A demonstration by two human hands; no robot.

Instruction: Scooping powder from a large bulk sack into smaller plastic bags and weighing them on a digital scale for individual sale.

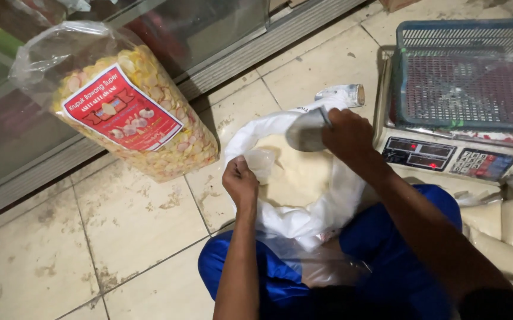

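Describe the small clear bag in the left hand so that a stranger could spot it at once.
Start at the big white sack of pale grain open on the tiled floor between the person's knees. At its left rim, the left hand pinches a small clear plastic bag. Unlike the filled bags beside the scale, it looks limp and nearly empty.

At upper left of the frame I note a large clear bag of yellow crackers (141,112) with a red label, leaning against a glass-fronted cabinet (43,77). At upper right sits a digital scale (446,155) carrying a blue mesh basket (467,74). Filled clear packets (505,231) lie at right edge. Tiled floor (90,237) is stained.
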